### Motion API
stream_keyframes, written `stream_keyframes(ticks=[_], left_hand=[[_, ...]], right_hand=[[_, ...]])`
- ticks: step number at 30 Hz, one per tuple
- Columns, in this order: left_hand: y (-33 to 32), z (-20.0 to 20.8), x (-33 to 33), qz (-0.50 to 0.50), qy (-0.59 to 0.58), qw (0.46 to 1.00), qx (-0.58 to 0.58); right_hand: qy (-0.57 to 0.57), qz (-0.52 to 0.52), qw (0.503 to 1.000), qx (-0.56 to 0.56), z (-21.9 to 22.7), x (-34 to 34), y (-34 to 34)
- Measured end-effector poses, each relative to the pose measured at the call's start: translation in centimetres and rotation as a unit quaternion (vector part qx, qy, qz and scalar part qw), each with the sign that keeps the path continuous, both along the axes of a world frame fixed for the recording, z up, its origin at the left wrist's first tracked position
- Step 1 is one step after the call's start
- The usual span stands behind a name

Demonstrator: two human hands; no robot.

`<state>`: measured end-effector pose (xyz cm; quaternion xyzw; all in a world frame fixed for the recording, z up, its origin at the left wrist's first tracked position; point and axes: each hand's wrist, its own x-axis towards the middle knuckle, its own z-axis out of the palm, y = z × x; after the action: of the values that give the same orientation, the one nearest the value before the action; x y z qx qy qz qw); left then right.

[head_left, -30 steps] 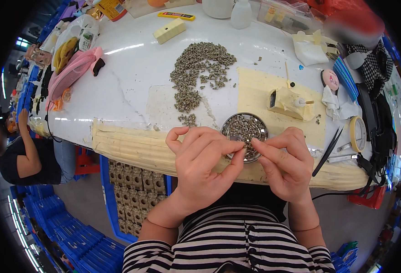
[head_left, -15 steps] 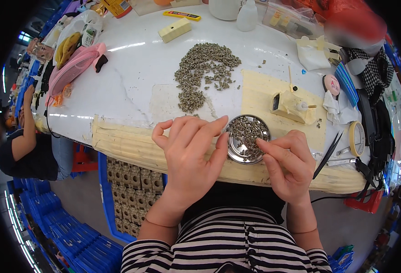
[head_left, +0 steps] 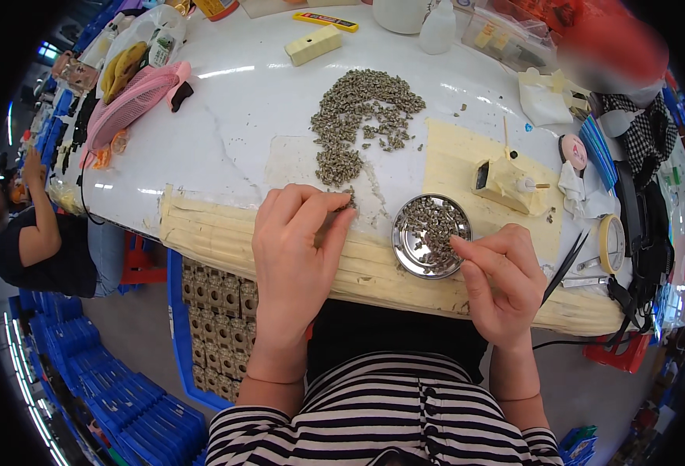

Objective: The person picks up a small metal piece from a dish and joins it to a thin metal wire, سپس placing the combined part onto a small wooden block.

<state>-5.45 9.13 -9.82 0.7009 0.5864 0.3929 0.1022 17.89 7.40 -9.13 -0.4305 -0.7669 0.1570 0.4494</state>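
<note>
My left hand (head_left: 297, 252) is over the near table edge, its thumb and forefinger tips brought together at a few small metal parts (head_left: 348, 196) just below the main pile (head_left: 337, 165). These parts are tiny, grey and screw-like. My right hand (head_left: 507, 283) is by the right rim of a round shiny metal dish (head_left: 407, 252), fingers curled and pinched over it; anything between them is too small to make out. Many of the same small parts (head_left: 434, 217) lie in the dish, mostly toward its far and right side.
Yellowish tape covers the near table edge (head_left: 226, 225). To the right are a taped block (head_left: 505, 185), black tweezers (head_left: 566, 268) and a tape roll (head_left: 611, 241). A pink mesh item (head_left: 129, 109) lies far left. Below is a blue crate (head_left: 178, 334) of metal blocks; a person (head_left: 43, 248) sits left.
My left hand has moved from beside the dish to the left, its spread thumb and forefinger closing at the small parts by the pile. My right hand stays at the dish, still pinched.
</note>
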Motion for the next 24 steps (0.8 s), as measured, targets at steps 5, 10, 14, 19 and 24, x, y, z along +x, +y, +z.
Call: stream_keyframes(ticks=[5, 10, 14, 19, 24], left_hand=[[0.3, 0.2, 0.5, -0.015, 0.02, 1.0, 0.004], [0.5, 0.1, 0.5, -0.028, 0.064, 0.997, 0.023], [0.6, 0.0, 0.6, -0.038, 0.036, 0.997, 0.06], [-0.1, 1.3, 2.5, -0.129, -0.156, 0.978, 0.055], [-0.6, 1.0, 4.7, -0.198, -0.275, 0.941, -0.017]], right_hand=[[0.001, -0.002, 1.0, -0.001, 0.1, 0.0, 0.0], [0.004, -0.003, 1.0, -0.001, -0.1, -0.1, -0.1], [0.005, -0.001, 1.0, -0.002, -0.1, 0.0, -0.1], [0.003, 0.002, 1.0, 0.002, 0.2, 0.1, 0.1], [0.025, -0.022, 0.999, -0.006, -0.1, 0.0, 0.0]])
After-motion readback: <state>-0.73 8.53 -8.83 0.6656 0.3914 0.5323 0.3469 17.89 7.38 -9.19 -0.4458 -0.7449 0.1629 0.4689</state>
